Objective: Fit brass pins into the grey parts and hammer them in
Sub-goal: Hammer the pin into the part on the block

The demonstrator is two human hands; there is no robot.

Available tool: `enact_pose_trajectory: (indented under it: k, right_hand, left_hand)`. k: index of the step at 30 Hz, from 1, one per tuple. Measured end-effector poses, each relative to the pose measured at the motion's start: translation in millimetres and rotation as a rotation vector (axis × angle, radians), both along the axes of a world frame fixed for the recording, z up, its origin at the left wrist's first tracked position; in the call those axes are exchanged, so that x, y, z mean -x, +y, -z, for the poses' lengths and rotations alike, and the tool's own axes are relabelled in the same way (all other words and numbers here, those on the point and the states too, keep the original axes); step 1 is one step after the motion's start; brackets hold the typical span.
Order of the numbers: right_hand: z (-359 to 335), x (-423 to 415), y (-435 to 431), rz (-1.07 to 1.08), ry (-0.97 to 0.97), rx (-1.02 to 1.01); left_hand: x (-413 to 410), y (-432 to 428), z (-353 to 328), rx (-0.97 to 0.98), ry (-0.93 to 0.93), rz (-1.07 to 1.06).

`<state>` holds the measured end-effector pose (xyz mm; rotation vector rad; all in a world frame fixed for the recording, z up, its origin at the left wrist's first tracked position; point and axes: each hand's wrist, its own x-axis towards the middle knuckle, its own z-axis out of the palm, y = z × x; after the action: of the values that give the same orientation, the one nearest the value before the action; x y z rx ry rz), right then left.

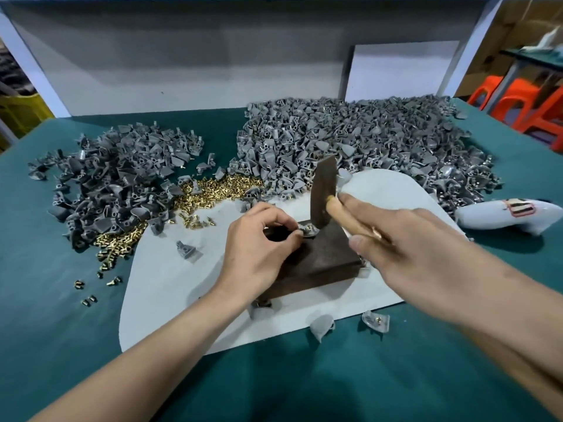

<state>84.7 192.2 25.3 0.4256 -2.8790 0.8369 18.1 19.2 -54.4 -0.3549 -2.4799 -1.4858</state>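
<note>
My left hand (262,242) pinches a small grey part (306,232) with a brass pin in it, holding it down on the far edge of a dark metal block (323,260). My right hand (393,239) grips the wooden handle of a hammer (323,193); its dark head stands upright, its lower end just above the part. A heap of brass pins (213,193) lies to the left behind the block. Two heaps of grey parts sit further back, a smaller one at the left (115,187) and a big one at the right (350,141).
The block rests on a pale grey mat (170,287) over a green table cover (304,385). Loose grey parts (323,325) lie at the mat's front edge. A white bottle-like object (505,216) lies at the right. Orange stools (524,102) stand beyond the table's right corner.
</note>
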Motion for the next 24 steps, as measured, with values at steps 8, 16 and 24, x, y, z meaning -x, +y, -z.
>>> enact_pose_trajectory:
  k: [8,16,24]
  right_hand:
    - [-4,-1,-2,0.006,0.06,-0.026]
    - [-15,5,5,0.061,-0.082,0.182]
    - [-5,13,-7,0.045,-0.148,-0.089]
  left_hand:
    - [1,-1,-1,0.016,0.005,-0.011]
    - [-1,0,-2,0.06,-0.002,-0.006]
    - [-5,2,-4,0.083,0.025,-0.007]
